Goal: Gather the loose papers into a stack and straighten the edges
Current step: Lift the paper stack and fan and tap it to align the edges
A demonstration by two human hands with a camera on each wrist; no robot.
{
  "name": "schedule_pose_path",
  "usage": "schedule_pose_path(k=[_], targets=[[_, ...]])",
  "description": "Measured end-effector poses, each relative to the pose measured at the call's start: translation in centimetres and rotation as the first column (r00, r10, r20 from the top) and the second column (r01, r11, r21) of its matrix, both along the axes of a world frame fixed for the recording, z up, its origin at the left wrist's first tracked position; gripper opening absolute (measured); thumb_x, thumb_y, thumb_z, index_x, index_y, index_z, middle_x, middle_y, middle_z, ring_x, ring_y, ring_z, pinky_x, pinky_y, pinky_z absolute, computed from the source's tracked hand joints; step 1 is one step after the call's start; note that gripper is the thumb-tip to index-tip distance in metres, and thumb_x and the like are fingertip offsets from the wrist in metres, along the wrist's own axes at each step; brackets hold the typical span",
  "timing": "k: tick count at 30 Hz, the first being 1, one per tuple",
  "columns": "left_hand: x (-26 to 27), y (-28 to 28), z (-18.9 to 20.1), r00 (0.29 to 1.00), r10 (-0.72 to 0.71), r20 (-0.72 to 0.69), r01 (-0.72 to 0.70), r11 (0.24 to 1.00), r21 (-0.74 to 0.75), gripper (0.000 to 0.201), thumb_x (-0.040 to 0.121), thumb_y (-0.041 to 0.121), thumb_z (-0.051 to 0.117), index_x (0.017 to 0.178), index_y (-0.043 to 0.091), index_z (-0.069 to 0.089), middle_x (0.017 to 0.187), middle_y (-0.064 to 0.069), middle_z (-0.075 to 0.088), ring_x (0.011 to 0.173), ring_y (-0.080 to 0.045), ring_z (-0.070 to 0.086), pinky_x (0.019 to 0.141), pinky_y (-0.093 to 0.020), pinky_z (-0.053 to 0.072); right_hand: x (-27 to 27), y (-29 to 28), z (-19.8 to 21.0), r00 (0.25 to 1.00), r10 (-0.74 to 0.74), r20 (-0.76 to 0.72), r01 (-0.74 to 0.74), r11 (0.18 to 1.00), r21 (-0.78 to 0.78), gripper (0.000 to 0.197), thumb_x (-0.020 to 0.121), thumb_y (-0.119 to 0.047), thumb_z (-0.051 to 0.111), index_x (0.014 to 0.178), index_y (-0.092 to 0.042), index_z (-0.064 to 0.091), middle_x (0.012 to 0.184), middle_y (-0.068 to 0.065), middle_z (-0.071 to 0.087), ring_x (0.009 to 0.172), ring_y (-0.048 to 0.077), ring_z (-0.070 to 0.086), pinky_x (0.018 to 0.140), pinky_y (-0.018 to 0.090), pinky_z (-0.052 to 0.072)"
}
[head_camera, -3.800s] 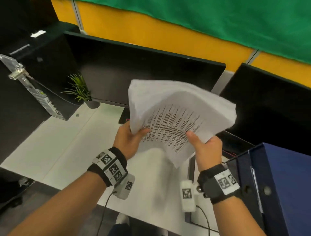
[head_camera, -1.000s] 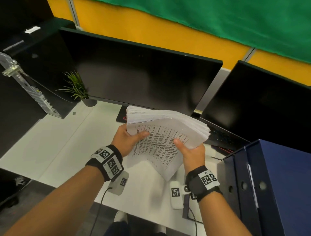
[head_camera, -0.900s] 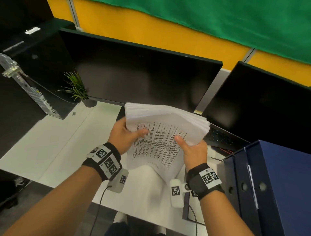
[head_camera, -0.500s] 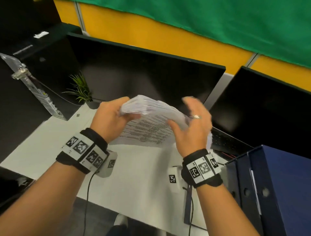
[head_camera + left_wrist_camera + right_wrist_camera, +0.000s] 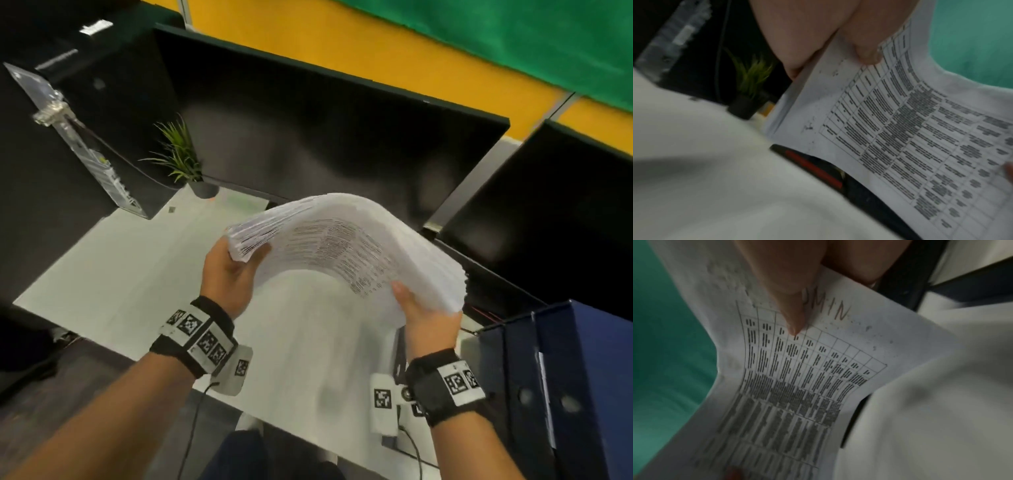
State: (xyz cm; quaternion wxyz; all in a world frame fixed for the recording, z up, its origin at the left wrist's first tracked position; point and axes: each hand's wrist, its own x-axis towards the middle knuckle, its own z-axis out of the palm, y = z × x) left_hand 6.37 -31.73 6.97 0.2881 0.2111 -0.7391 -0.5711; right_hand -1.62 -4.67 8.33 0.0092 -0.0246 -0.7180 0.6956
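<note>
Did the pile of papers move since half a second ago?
Yes. The stack of papers, gripped by the left hand and right hand, has dropped lower against the big monitor, now bowing upward above the desk.

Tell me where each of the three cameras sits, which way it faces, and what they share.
Head: worn on the head, looks forward and down; left hand and right hand grip the bowed paper stack over the white desk.
Left wrist: looks along the left hand's fingers at the printed sheet.
Right wrist: looks along the right hand's thumb pressing the sheet.
Shared: the stack; head and left wrist also share the potted plant.
</note>
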Motion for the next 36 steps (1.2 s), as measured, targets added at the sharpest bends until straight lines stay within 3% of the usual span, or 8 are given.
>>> schedule_pose_path(k=[2, 5, 9, 16, 21, 26, 32, 36], targets=[[0.9, 0.2, -2.9, 0.994, -0.031, 0.109, 0.027, 0.999, 0.032, 0.036, 0.094, 0.016, 0.065, 0.129, 0.018, 0.059, 0.119, 0.008, 0.065, 0.108, 0.012, 0.059, 0.092, -0.009, 0.046, 1.6, -0.4, -2.6, 0.997, -0.005, 0.079, -0.001, 0.997, 0.072, 0.035, 0.076, -0.006, 0.080, 0.097, -0.030, 0.067, 0.089, -0.021, 0.073, 0.086, -0.008, 0.068, 0.073, 0.011, 0.055], [1.6, -0.1, -6.0, 0.957, -0.063, 0.284, 0.039, 0.995, 0.091, 0.047, 0.095, 0.019, 0.063, 0.140, 0.022, 0.048, 0.132, 0.002, 0.060, 0.121, -0.013, 0.057, 0.104, -0.034, 0.047, 2.4, -1.1, -6.5, 0.956, -0.015, 0.293, -0.021, 0.993, 0.119, 0.031, 0.079, -0.010, 0.078, 0.105, -0.019, 0.064, 0.106, 0.002, 0.070, 0.102, 0.021, 0.068, 0.092, 0.032, 0.053], [0.3, -2.2, -4.8, 0.909, -0.007, 0.417, -0.042, 0.993, 0.108, 0.029, 0.095, 0.023, 0.064, 0.122, 0.020, 0.053, 0.119, -0.001, 0.065, 0.109, -0.024, 0.063, 0.092, -0.042, 0.054, 0.8, -1.0, -6.5, 0.954, -0.003, 0.299, -0.073, 0.967, 0.245, 0.020, 0.087, -0.015, 0.072, 0.104, -0.019, 0.065, 0.100, 0.000, 0.070, 0.096, 0.021, 0.067, 0.093, 0.041, 0.054], [1.3, -3.7, -8.7, 0.516, -0.206, 0.831, 0.111, 0.979, 0.173, 0.063, 0.101, 0.033, 0.052, 0.151, 0.009, 0.023, 0.143, -0.018, 0.050, 0.126, -0.038, 0.053, 0.103, -0.043, 0.041, 0.4, 0.1, -12.6, 0.753, 0.075, 0.654, -0.455, 0.777, 0.434, 0.066, 0.096, -0.035, 0.051, 0.152, -0.018, 0.020, 0.148, 0.007, 0.042, 0.128, 0.031, 0.049, 0.109, 0.038, 0.039], [1.4, -2.4, -10.4, 0.554, -0.163, 0.817, 0.074, 0.986, 0.146, 0.062, 0.102, 0.031, 0.047, 0.154, 0.007, 0.022, 0.149, -0.019, 0.041, 0.132, -0.039, 0.046, 0.110, -0.046, 0.039, 0.3, -1.1, -12.8, 0.810, -0.010, 0.587, -0.385, 0.746, 0.543, 0.054, 0.104, -0.027, 0.034, 0.154, -0.015, 0.017, 0.144, 0.015, 0.047, 0.126, 0.034, 0.050, 0.107, 0.036, 0.037], [2.2, -3.0, -9.6, 0.594, -0.152, 0.790, 0.054, 0.987, 0.150, 0.041, 0.099, 0.021, 0.057, 0.135, 0.003, 0.054, 0.130, -0.016, 0.063, 0.117, -0.036, 0.060, 0.098, -0.042, 0.048, -0.1, -0.9, -12.3, 0.818, 0.013, 0.576, -0.347, 0.809, 0.475, 0.042, 0.100, -0.028, 0.048, 0.134, -0.003, 0.049, 0.131, 0.012, 0.056, 0.119, 0.030, 0.055, 0.097, 0.029, 0.040], [1.7, -2.2, -3.1, 0.937, -0.096, 0.335, 0.057, 0.991, 0.122, 0.028, 0.098, 0.011, 0.056, 0.124, 0.023, 0.057, 0.114, 0.005, 0.065, 0.106, -0.013, 0.062, 0.087, -0.029, 0.052, -0.8, -1.8, -4.1, 0.969, 0.003, 0.245, -0.053, 0.979, 0.197, 0.018, 0.097, -0.018, 0.057, 0.113, -0.025, 0.057, 0.107, -0.006, 0.066, 0.099, 0.013, 0.064, 0.080, 0.030, 0.053], [2.3, -2.3, -2.3, 0.966, -0.137, 0.218, 0.126, 0.990, 0.062, 0.031, 0.098, 0.014, 0.058, 0.123, 0.031, 0.057, 0.122, 0.001, 0.064, 0.112, -0.011, 0.059, 0.094, -0.031, 0.049, 1.0, -0.7, -1.7, 0.991, 0.023, 0.130, -0.035, 0.995, 0.094, 0.034, 0.094, -0.015, 0.061, 0.125, -0.024, 0.052, 0.113, -0.010, 0.065, 0.106, 0.009, 0.063, 0.085, 0.026, 0.054]])
